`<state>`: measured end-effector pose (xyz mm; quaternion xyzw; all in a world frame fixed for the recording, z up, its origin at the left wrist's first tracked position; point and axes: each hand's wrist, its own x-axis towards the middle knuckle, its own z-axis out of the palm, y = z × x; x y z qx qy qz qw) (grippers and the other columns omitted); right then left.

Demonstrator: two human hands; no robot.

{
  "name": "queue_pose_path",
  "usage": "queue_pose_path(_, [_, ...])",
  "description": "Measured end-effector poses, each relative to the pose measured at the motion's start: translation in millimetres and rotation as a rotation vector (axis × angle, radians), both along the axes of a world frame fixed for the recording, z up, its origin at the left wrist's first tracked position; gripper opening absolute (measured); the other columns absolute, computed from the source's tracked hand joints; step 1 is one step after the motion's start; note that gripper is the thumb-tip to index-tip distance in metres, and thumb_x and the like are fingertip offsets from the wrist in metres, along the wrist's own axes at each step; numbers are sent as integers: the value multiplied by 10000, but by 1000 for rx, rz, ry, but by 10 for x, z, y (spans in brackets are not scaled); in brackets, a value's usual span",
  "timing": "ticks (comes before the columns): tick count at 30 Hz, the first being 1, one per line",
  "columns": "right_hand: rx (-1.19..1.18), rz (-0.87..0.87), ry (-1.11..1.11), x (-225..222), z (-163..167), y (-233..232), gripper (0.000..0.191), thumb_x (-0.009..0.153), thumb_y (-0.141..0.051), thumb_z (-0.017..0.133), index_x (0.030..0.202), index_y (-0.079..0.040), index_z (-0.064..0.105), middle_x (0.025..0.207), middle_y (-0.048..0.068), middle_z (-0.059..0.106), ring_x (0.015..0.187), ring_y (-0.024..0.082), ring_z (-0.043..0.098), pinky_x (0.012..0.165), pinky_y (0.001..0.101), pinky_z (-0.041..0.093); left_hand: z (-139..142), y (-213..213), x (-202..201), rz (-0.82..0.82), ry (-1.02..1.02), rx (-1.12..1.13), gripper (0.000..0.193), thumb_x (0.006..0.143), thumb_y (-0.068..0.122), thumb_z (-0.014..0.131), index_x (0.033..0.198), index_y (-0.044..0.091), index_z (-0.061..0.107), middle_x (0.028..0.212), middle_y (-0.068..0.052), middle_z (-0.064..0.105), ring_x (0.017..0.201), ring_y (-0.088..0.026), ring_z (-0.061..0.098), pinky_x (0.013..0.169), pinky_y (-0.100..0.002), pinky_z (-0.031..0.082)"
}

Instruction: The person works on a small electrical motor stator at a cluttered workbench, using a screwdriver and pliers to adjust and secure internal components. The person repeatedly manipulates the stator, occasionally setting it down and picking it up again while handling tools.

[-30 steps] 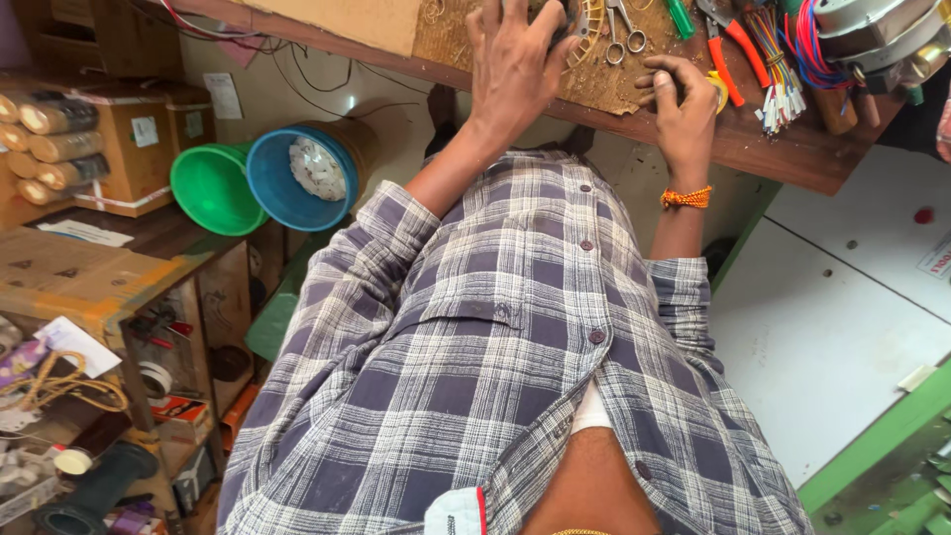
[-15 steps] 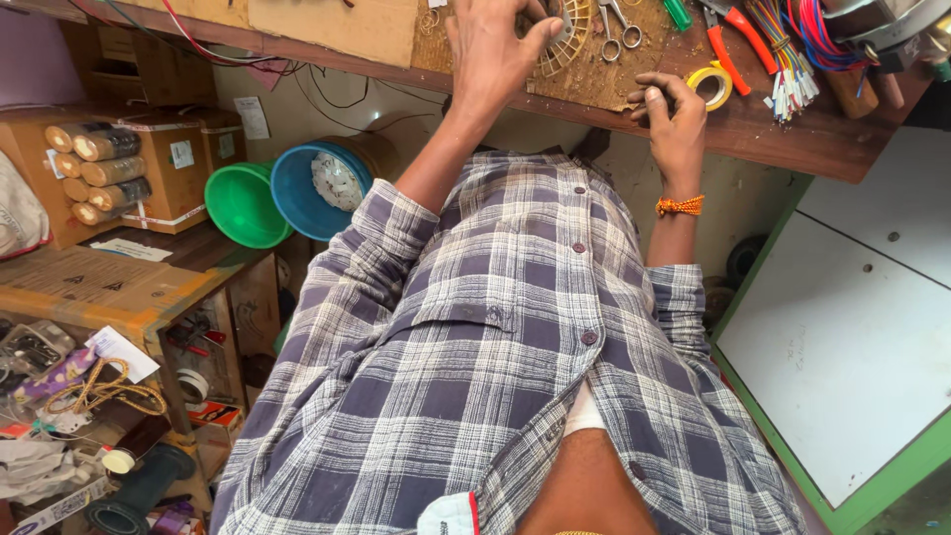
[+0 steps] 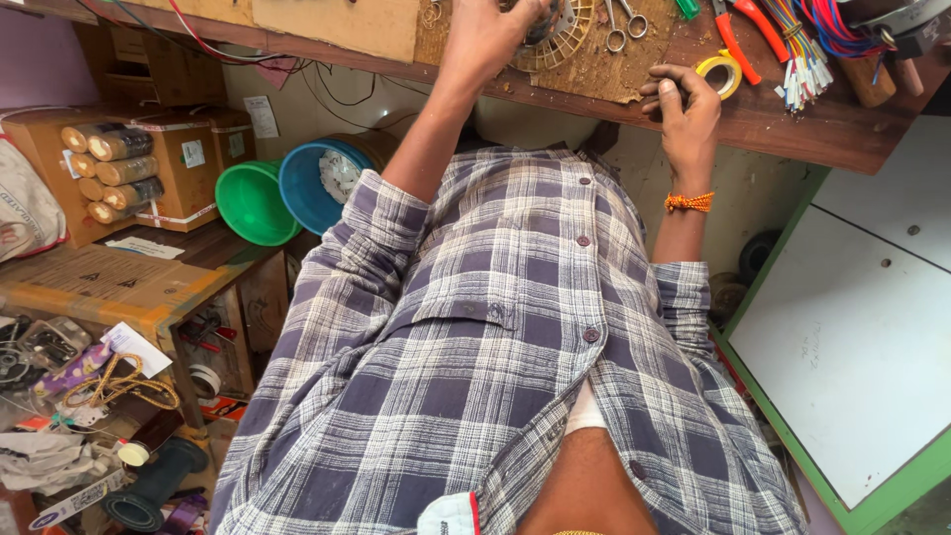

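Wooden workbench (image 3: pixel 792 119) at the top carries a round wire-wound coil (image 3: pixel 565 40), which is gripped by the outstretched left hand (image 3: pixel 490 35), while the right hand (image 3: pixel 684 109) is curled shut at the bench edge beside yellow tape (image 3: pixel 720 69), with nested green (image 3: pixel 253 203) and blue bowls (image 3: pixel 312 183) shelved below left.

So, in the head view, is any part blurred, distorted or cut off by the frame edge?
Head view: even daylight, no strong glare; the checked shirt is sharp. The wide lens bends the wooden workbench edge. The left hand on the round yellow slotted part is cut by the top edge; the right hand rests on the bench edge, clear.
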<state>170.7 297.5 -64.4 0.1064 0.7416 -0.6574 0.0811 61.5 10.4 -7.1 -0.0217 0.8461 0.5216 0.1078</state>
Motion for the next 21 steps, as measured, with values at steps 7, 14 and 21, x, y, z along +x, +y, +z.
queue_pose_path(7, [-34, -6, -2, 7, -19, 2, 214, 1105, -50, 538, 1252, 43, 662, 1045, 110, 743, 864, 120, 691, 805, 257, 586, 2, -201, 45, -120, 173, 93, 267, 1010, 302, 679, 1033, 45, 750, 894, -39, 783, 849, -169, 746, 780, -319, 579])
queue_pose_path(14, [-8, 6, -24, -34, 26, 11, 221, 1099, -50, 531, 1246, 42, 670, 1046, 110, 745, 859, 113, 692, 803, 253, 583, -157, -445, 220, 93, 203, 129, 205, 1081, 214, 629, 1091, 22, 700, 943, -121, 737, 878, -248, 704, 824, -380, 554])
queue_pose_path(21, [49, 51, -43, -110, 123, -32, 226, 1098, -70, 541, 1254, 34, 668, 1041, 102, 740, 852, 109, 681, 790, 250, 570, 182, -297, 414, 25, 548, -124, 103, 1016, 187, 694, 1081, 113, 726, 1064, -62, 737, 1006, -270, 678, 892, -403, 512])
